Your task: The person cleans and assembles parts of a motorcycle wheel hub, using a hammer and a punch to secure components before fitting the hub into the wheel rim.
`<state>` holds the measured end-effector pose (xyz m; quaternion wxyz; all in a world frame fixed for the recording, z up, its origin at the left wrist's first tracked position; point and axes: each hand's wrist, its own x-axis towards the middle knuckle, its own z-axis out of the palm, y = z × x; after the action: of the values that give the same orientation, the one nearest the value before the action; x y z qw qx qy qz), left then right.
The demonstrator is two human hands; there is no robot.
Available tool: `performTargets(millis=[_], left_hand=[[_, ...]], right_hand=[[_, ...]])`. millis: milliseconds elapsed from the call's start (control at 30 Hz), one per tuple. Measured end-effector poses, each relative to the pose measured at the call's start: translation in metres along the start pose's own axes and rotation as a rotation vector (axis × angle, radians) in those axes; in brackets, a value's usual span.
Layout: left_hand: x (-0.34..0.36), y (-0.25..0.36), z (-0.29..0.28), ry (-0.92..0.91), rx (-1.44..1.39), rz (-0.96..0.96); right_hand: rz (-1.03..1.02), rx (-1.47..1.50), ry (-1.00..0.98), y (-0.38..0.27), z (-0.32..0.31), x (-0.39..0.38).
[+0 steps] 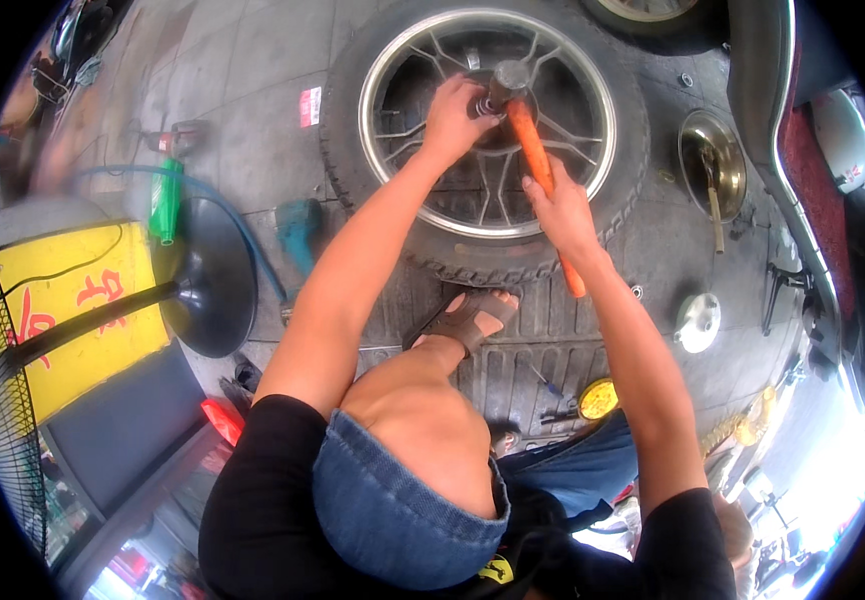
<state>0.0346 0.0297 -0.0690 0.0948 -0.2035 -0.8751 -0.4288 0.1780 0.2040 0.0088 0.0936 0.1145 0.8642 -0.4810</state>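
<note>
Steel spokes ring the wheel (483, 130) lying flat on the floor at twelve o'clock, where the left hand (456, 115) pinches a small part at the hub. Right hand (560, 205) is closed around the orange-handled hammer (533, 150), head over the hub; judging by this, a hub piece is being driven, and the next blow needs a square, steady strike.

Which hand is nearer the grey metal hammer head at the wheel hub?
Left. The left hand is at the hub of the spoked silver wheel, right beside the grey metal hammer head. The right hand grips the orange handle lower down, away from the head.
</note>
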Motion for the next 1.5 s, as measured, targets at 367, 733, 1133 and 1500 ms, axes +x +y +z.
performTargets(millis=[367,733,1133,1500], left_hand=[[-0.007,0.008,0.006,0.137,-0.026,-0.177],[0.001,0.003,0.001,0.111,-0.034,-0.242],[-0.004,0.005,0.006,0.027,-0.032,-0.330],[0.000,-0.020,0.002,0.026,-0.172,-0.283]], right_hand=[[-0.019,-0.090,-0.032,-0.013,-0.002,0.009],[-0.041,-0.055,-0.038,-0.014,0.006,0.015],[-0.011,-0.082,-0.014,-0.011,-0.001,0.014],[0.026,0.000,-0.017,-0.002,0.004,-0.010]])
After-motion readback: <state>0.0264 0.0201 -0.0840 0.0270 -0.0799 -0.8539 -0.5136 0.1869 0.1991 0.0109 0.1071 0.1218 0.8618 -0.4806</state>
